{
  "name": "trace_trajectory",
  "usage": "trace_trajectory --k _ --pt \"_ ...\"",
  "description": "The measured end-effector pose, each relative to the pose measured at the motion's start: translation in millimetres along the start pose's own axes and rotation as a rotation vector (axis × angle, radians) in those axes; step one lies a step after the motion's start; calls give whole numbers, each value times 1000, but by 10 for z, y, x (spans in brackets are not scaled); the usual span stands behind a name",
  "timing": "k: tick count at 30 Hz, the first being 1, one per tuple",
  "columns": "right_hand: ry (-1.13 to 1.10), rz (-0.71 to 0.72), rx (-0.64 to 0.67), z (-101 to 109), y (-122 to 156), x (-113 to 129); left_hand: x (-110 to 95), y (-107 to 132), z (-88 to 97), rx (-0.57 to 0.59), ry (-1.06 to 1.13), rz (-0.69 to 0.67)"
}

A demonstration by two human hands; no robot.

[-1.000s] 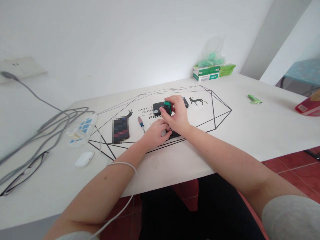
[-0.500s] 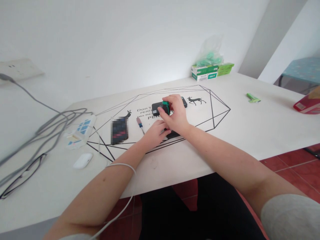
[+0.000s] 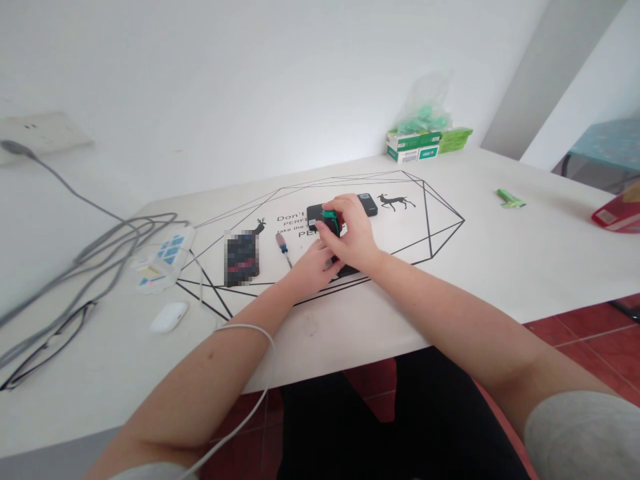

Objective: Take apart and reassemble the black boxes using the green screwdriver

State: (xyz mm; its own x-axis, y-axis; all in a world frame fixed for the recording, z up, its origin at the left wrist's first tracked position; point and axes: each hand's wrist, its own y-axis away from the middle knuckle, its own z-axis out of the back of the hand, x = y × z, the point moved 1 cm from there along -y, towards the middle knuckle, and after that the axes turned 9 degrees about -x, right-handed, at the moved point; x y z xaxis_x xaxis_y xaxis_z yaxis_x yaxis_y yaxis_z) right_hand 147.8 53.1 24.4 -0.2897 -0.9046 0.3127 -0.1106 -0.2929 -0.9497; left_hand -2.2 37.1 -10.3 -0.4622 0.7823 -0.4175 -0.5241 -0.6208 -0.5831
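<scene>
Gripping a green-black handle (image 3: 333,229) — right fingers (image 3: 343,204), left fingers (image 3: 323,255) close by

Smooth table (image 3: 300,340), plastic tool handle (image 3: 331,223), smooth plastic case (image 3: 169,318), see-through plastic bag (image 3: 427,93), dull grey cloth sleeve (image 3: 575,433).

A white wall (image 3: 250,100) backs the white table (image 3: 550,267). The floor (image 3: 595,340) is tiled red. Blue-topped furniture (image 3: 607,143) stands at far right
</scene>
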Motion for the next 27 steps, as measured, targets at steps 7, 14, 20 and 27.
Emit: trace_trajectory --k 7,14,20,27 --pt "-55 -42 -7 4 -46 33 -28 24 -10 1 -84 14" --pt "-185 -306 -21 37 -129 25 31 89 -39 166 -117 148" --pt "-442 -635 2 9 -144 32 19 109 -21 248 -145 203" --pt "-716 -876 82 7 -174 72 -50 78 22 298 -168 237"
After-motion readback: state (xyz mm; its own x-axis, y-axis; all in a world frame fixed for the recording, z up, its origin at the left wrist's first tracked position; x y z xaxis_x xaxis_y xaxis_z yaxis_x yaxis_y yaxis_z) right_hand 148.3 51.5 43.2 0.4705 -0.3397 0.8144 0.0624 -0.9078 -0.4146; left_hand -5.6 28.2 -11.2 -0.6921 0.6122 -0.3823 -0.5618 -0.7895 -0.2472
